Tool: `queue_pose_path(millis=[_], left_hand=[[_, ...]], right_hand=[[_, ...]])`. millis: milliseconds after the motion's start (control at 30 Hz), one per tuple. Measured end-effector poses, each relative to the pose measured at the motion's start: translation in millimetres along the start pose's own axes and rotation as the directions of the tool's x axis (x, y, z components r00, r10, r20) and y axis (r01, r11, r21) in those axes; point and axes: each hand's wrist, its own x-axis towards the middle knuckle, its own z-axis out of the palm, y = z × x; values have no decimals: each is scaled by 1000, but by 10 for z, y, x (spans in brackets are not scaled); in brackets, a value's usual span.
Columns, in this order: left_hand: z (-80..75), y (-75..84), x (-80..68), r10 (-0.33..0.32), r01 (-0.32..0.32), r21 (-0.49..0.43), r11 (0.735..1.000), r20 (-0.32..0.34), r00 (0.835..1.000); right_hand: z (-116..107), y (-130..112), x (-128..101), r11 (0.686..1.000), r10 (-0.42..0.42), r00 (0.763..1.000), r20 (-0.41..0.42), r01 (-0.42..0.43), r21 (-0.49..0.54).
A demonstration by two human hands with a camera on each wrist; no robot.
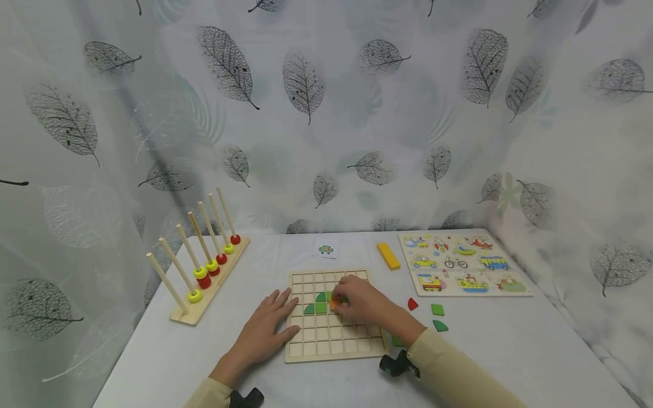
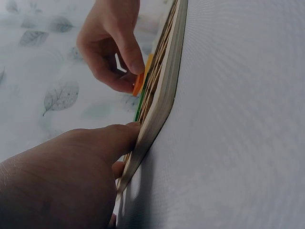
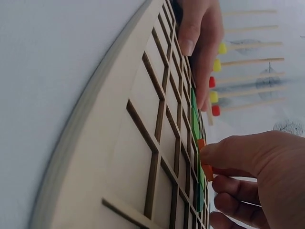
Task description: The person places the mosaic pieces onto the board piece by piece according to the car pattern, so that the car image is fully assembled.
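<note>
Left hand (image 1: 265, 328) flat, fingers straight, pressing grid board (image 1: 331, 340) at its 9 o'clock edge. Right hand (image 1: 364, 303) pinches orange piece (image 1: 334, 304) at board centre, just at 3 o'clock of green pieces (image 1: 316, 303).

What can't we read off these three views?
- Orange piece: shape hidden by right hand, head view; edge-on in both wrist views.
- Small card: print too small, head view.
- Grid board: cells under left hand fingers hidden; cut off by the frame in right wrist view.
</note>
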Motion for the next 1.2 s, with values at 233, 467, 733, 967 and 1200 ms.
queue_pose_path(millis=[233, 467, 733, 967, 1200], left_hand=[[-4, -2, 1, 7, -7, -2, 1000, -2, 1000], [-10, 14, 8, 6, -6, 9, 1000, -6, 1000], [-3, 4, -1, 6, -6, 11, 1000, -9, 1000], [-13, 6, 4, 10, -10, 10, 1000, -8, 1000], [-3, -2, 2, 1, -1, 16, 1000, -2, 1000]], right_hand=[[30, -21, 16, 1000, -8, 1000, 7, 8, -26], [21, -35, 7, 1000, -14, 1000, 13, 14, -7], [20, -49, 11, 1000, -14, 999, 29, 14, 5], [24, -54, 27, 1000, -13, 999, 37, 14, -10], [-11, -56, 16, 1000, -4, 999, 35, 3, 21]])
